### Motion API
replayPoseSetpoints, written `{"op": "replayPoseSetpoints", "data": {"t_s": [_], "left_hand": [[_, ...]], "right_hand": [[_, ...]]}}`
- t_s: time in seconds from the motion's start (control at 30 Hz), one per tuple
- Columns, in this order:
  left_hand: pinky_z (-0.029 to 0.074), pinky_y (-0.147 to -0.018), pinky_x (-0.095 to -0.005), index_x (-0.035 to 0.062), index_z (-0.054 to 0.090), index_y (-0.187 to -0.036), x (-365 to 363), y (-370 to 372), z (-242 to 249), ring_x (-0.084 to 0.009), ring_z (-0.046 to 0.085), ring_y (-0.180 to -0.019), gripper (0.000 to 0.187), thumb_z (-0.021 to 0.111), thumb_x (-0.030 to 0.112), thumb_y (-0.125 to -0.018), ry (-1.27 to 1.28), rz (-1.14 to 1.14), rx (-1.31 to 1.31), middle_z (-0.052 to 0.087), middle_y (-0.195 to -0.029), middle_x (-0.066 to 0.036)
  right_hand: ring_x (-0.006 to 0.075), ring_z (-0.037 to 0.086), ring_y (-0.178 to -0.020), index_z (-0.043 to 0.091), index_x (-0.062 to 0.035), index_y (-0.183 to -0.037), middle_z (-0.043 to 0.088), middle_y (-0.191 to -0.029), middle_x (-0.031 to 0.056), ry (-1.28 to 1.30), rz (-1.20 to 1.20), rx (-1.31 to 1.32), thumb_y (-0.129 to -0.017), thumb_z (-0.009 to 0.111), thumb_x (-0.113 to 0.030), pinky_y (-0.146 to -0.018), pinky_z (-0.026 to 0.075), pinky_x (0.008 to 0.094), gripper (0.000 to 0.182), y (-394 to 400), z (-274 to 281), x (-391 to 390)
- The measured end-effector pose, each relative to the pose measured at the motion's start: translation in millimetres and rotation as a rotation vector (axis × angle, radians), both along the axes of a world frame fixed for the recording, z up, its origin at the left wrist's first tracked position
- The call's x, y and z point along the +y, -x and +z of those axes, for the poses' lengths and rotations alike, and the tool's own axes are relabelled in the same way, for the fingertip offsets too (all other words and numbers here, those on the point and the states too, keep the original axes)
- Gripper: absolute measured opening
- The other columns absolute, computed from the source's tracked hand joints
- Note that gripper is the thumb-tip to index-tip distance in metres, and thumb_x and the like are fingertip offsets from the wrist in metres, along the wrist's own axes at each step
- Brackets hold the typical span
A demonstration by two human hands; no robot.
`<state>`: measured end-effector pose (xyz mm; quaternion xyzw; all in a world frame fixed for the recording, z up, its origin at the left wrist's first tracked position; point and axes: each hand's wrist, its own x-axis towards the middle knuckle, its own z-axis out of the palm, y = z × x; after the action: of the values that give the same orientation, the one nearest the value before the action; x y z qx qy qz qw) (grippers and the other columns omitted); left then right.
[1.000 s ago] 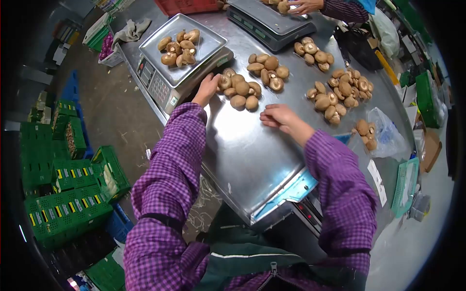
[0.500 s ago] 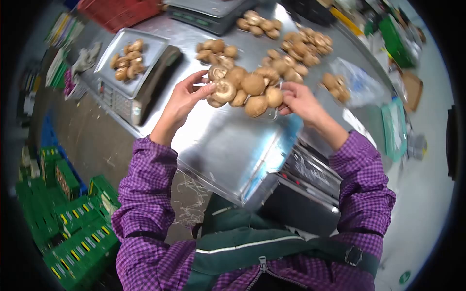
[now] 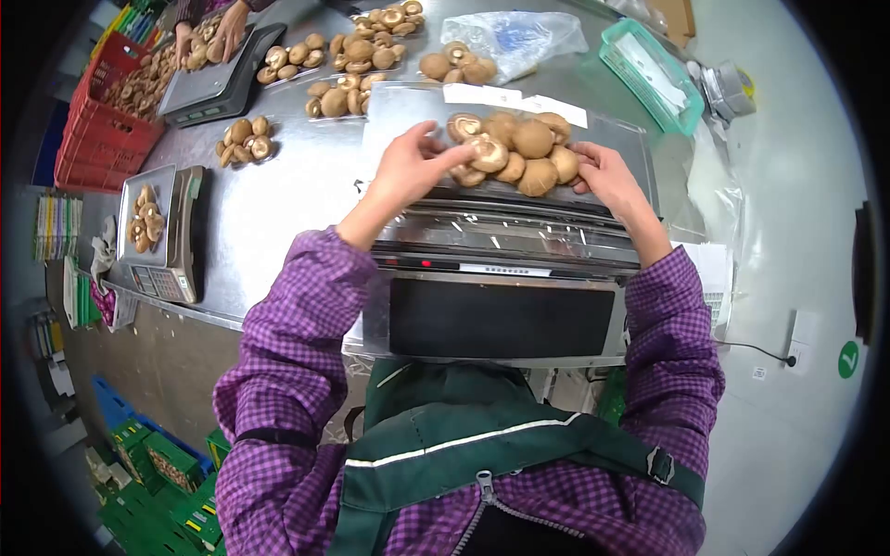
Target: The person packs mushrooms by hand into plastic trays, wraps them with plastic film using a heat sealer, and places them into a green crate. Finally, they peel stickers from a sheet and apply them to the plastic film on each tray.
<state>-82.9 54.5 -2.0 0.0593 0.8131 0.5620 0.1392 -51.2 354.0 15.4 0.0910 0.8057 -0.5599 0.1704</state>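
Note:
A clear tray of shiitake mushrooms [image 3: 533, 139] is held level between my two hands, above the wrapping machine [image 3: 501, 317]. My left hand [image 3: 408, 167] grips the tray's left end, its thumb against a mushroom with the pale gills showing. At the right end, my right hand [image 3: 607, 178] has its fingers closed on the tray's edge. Most of the tray is hidden under the mushrooms. Just below it runs the machine's film roll [image 3: 501, 232], with a small red light at its front.
Several mushroom portions [image 3: 348, 95] sit on the steel table [image 3: 278, 204]. A scale [image 3: 162, 232] with mushrooms stands left. Behind it are a red crate [image 3: 102, 157] and another person's hands [image 3: 218, 39] over a second scale [image 3: 209, 88]. A green basket [image 3: 654, 79] lies back right.
I have turned to the right, and the tray of mushrooms has moved with my hands from over the steel table to over the wrapping machine. Both hands keep their hold.

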Motion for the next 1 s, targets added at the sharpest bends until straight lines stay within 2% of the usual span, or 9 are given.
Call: {"op": "replayPoseSetpoints", "data": {"t_s": [0.1, 0.2, 0.33, 0.5, 0.6, 0.67, 0.83, 0.9, 1.0], "left_hand": [[0.05, -0.071, -0.028, -0.0084, 0.052, -0.117, -28.3, -23.4, 15.3, -0.0171, 0.062, -0.084, 0.059, 0.072, 0.031, -0.078, 0.13, 0.078, 0.098, 0.065, -0.092, -0.016], [0.051, -0.064, -0.0298, -0.0045, 0.06, -0.101, -59.2, -67.9, 29.4, -0.0178, 0.065, -0.071, 0.045, 0.073, 0.031, -0.076, 0.597, 0.071, 0.315, 0.067, -0.079, -0.013], [0.049, -0.057, -0.0289, -0.001, 0.061, -0.101, -46.0, -78.4, 13.1, -0.0157, 0.062, -0.062, 0.039, 0.073, 0.025, -0.075, 0.755, 0.05, 0.302, 0.066, -0.073, -0.01], [0.044, -0.065, -0.0237, -0.0065, 0.048, -0.119, -67.9, -106.9, 32.8, -0.0089, 0.055, -0.069, 0.048, 0.066, 0.005, -0.077, -0.098, 0.189, -0.29, 0.061, -0.074, -0.002], [0.042, -0.064, -0.0224, -0.0077, 0.048, -0.121, -83.7, -139.1, 54.4, -0.0077, 0.05, -0.064, 0.048, 0.066, 0.007, -0.078, -0.165, 0.194, -0.447, 0.059, -0.075, -0.002], [0.038, -0.06, -0.0224, -0.0045, 0.053, -0.116, -84.9, -143.3, 59.2, -0.0104, 0.046, -0.06, 0.04, 0.065, 0.012, -0.082, -0.793, 0.068, -0.879, 0.055, -0.076, -0.003], [0.046, -0.074, -0.0347, 0.004, 0.054, -0.112, -65.3, -46.0, 88.8, -0.018, 0.052, -0.078, 0.029, 0.052, 0.026, -0.092, -1.253, -0.349, -0.276, 0.053, -0.102, -0.007], [0.046, -0.082, -0.0319, 0.0051, 0.055, -0.115, -12.9, 9.1, 103.9, -0.0183, 0.057, -0.091, 0.028, 0.044, 0.024, -0.096, -1.058, 0.158, -0.042, 0.058, -0.1, -0.002], [0.046, -0.08, -0.0357, 0.0026, 0.064, -0.098, 9.1, 88.4, 8.6, -0.0249, 0.061, -0.084, 0.029, 0.044, 0.024, -0.095, 0.179, 0.058, 0.27, 0.064, -0.086, -0.012]], "right_hand": [[0.0231, 0.063, -0.08, 0.062, 0.0012, -0.1, 0.066, -0.089, 0.017, -0.557, -0.046, 0.374, -0.082, 0.058, -0.017, -0.076, 0.048, 0.0332, 0.025, -43.2, 12.5, 12.3], [0.0253, 0.065, -0.081, 0.063, -0.001, -0.088, 0.067, -0.081, 0.0151, -0.896, -0.036, 0.27, -0.079, 0.065, -0.025, -0.073, 0.049, 0.0326, 0.026, -93.7, 29.8, 17.4], [0.0225, 0.061, -0.059, 0.062, -0.0036, -0.085, 0.063, -0.067, 0.0092, -0.635, -0.11, 0.303, -0.075, 0.069, -0.025, -0.057, 0.047, 0.035, 0.025, -101.0, -18.2, -8.2], [0.004, 0.043, -0.058, 0.057, -0.0008, -0.092, 0.048, -0.063, -0.0059, 0.227, -0.279, -0.005, -0.081, 0.06, -0.01, -0.053, 0.035, 0.0215, 0.014, -125.8, 7.0, 1.2], [0.0055, 0.043, -0.059, 0.055, 0.0006, -0.089, 0.047, -0.064, -0.0027, 0.671, -0.278, -0.199, -0.081, 0.055, -0.007, -0.057, 0.036, 0.022, 0.011, -147.6, 29.0, 6.1], [0.0062, 0.042, -0.058, 0.054, 0.0011, -0.086, 0.046, -0.063, -0.002, 0.805, -0.263, -0.114, -0.081, 0.054, -0.007, -0.057, 0.036, 0.0227, 0.01, -141.3, 60.3, 5.8], [0.0187, 0.053, -0.067, 0.056, 0.0074, -0.097, 0.053, -0.065, 0.007, 1.279, 0.126, 0.455, -0.084, 0.053, -0.013, -0.065, 0.044, 0.0304, 0.025, -56.9, 101.4, 16.2], [0.0243, 0.06, -0.09, 0.054, 0.0065, -0.114, 0.064, -0.085, 0.0148, 0.774, -0.298, 0.697, -0.089, 0.051, -0.02, -0.082, 0.047, 0.0341, 0.037, -4.5, 112.0, -15.2], [0.0267, 0.058, -0.106, 0.049, 0.0033, -0.123, 0.063, -0.107, 0.0181, -0.115, -0.059, 0.641, -0.091, 0.05, -0.028, -0.094, 0.041, 0.034, 0.045, 56.2, 28.5, -5.6]]}}
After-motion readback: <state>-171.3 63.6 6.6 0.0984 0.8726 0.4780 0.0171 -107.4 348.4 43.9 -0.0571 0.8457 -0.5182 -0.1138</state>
